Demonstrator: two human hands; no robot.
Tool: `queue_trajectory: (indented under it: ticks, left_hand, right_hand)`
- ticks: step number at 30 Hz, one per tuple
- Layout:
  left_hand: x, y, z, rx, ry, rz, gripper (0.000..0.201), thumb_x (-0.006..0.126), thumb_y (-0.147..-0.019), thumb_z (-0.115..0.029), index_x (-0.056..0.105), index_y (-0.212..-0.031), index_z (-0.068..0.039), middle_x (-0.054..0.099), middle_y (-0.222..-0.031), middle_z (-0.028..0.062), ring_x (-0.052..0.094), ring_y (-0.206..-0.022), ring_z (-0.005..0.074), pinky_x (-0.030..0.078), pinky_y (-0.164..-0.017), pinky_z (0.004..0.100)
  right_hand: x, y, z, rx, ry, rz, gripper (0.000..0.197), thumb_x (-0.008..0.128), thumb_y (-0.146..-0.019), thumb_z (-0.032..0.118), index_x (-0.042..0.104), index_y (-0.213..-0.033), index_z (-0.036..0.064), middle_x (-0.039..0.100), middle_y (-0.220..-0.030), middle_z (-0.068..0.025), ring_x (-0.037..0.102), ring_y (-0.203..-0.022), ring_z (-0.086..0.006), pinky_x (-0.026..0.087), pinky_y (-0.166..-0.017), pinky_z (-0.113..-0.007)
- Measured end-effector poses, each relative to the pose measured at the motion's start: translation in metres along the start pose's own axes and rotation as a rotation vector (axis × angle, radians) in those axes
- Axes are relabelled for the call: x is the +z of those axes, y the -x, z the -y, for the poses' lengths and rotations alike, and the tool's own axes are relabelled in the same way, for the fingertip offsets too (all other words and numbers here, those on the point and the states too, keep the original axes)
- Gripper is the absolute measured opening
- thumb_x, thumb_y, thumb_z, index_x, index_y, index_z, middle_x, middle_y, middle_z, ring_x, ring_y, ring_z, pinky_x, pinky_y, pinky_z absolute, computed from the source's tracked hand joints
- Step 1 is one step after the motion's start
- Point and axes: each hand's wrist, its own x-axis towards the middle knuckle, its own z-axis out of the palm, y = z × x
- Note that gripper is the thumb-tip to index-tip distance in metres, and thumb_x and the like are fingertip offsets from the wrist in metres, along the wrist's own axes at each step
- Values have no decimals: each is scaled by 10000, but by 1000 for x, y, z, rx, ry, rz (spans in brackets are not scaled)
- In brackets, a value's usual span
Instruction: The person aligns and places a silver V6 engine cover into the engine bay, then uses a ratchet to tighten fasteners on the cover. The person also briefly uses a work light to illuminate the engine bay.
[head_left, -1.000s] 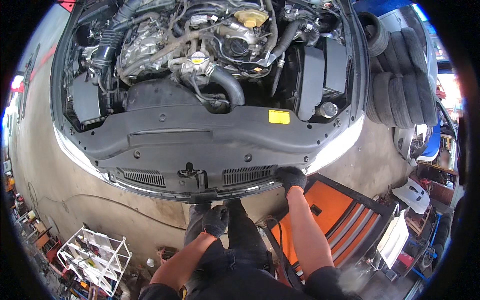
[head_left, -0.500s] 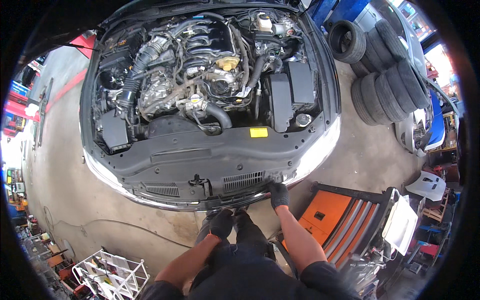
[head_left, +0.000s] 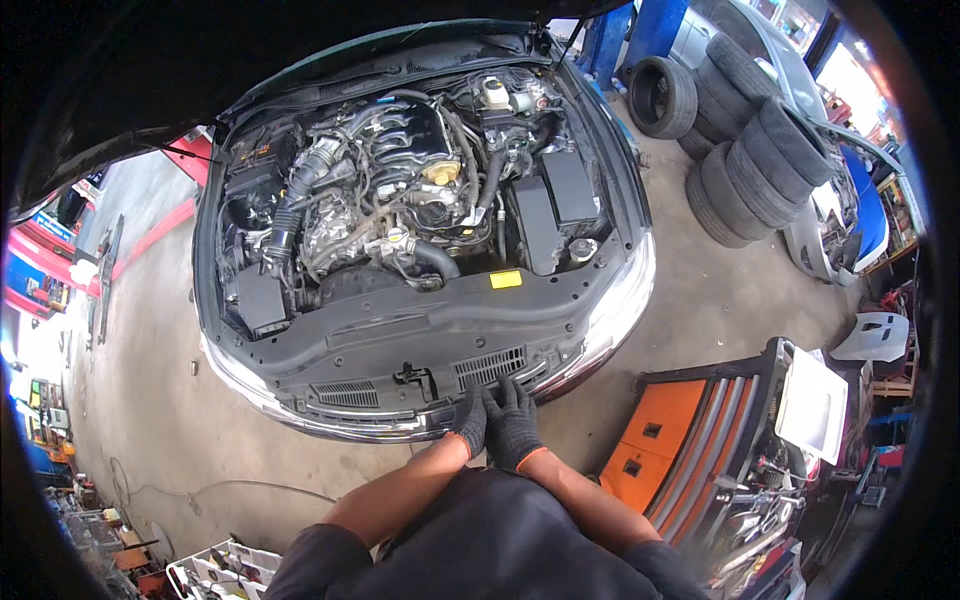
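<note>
Both my hands wear dark knit gloves with orange cuffs and meet at the car's front edge. My left hand (head_left: 470, 420) is beside the right, its fingers drawn together; anything small in them is hidden. My right hand (head_left: 512, 425) lies with fingers stretched forward, at the lower edge of the slotted vent (head_left: 490, 366). That vent is part of the black plastic front cover (head_left: 400, 340). Left of my hands the hood latch (head_left: 412, 377) shows in its opening. Behind the cover lies the uncovered engine (head_left: 400, 150), under the raised hood (head_left: 110, 90).
An orange and black tool cabinet (head_left: 655, 430) stands at right, with a white tray (head_left: 812, 405) and tools on top. Stacked tires (head_left: 745, 190) are farther back, before a blue lift post (head_left: 655, 40). A cable (head_left: 230, 487) crosses the floor at left, near a white wire rack (head_left: 215, 570).
My right hand has moved left from the cover's right front edge to the vent. My left hand has risen from near my legs to join it. My view has shifted, showing more of the hood.
</note>
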Motion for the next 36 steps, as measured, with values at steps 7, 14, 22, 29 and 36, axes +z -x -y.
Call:
queue_trajectory:
  ticks: [7, 14, 22, 29, 36]
  left_hand:
    - [-7, 45, -41, 241, -657, -121, 908, 253, -1051, -735, 623, -1408, 13, 636, -1424, 238, 577, -1359, 351, 429, -1127, 422]
    - [-72, 71, -78, 222, -344, -59, 772, 526, -1008, -653, 628, -1399, 5, 682, -1340, 223, 630, -1251, 330, 459, -1085, 422]
    - [-125, 46, -62, 67, -225, -27, 386, 605, -1032, -370, 725, -1245, -71, 732, -1226, 97, 666, -1078, 217, 534, -914, 358]
    - [-113, 51, 8, -71, -640, 334, 523, 595, -1028, -458, 656, -1372, -69, 654, -1397, 84, 572, -1281, 236, 457, -1105, 392]
    - [-135, -4, 28, -129, -910, 800, 463, 576, -1044, -371, 650, -1364, -45, 671, -1341, 109, 613, -1232, 232, 475, -1092, 376]
  right_hand:
    - [-13, -27, 45, 51, 239, 187, 697, 608, -917, 394, 463, -1565, 181, 355, -1652, -213, 332, -1493, -459, 286, -1169, -615]
    - [25, -40, 115, 51, 365, 207, 652, 565, -962, 374, 445, -1584, 224, 343, -1655, -217, 346, -1496, -466, 250, -1207, -642]
    - [73, 7, 139, 30, 330, 133, 589, 541, -951, 334, 565, -1483, 82, 292, -1679, -228, 325, -1494, -496, 217, -1205, -668]
    - [57, 71, 124, 569, 62, 231, 555, 668, -860, 335, 663, -1336, 51, 579, -1433, -246, 578, -1287, -424, 445, -1093, -529]
    - [53, 131, 95, 792, -400, 6, 683, 715, -843, 281, 545, -1489, 137, 662, -1303, -253, 618, -1219, -455, 508, -1036, -511]
